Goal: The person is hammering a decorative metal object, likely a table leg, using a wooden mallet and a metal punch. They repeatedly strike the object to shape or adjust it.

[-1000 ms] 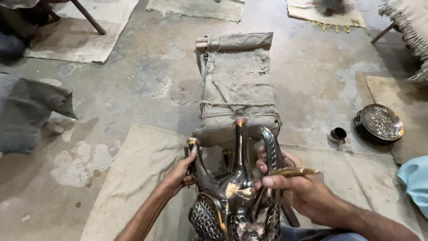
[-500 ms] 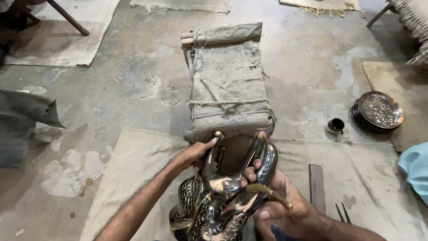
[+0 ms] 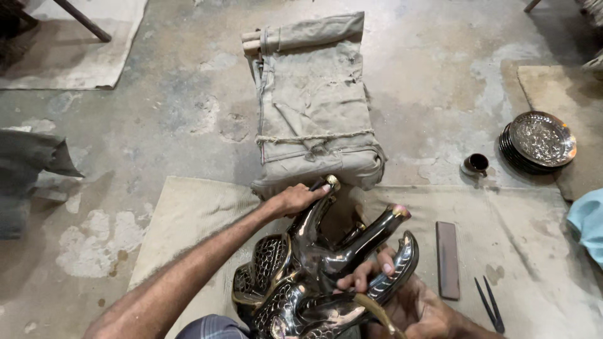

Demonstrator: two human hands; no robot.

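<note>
At the lower centre of the frame, a dark polished metal elephant figure (image 3: 314, 276) lies tipped on a cloth mat (image 3: 188, 213), the left hand (image 3: 295, 199) curled around one raised leg, the right hand (image 3: 402, 301) gripping beneath its trunk.

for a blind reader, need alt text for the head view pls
Two bare hands hold a dark, shiny metal animal figure over a cloth mat: the left hand grips one tip, the right hand supports it below. A canvas bundle lies beyond; stacked engraved plates sit right.
</note>
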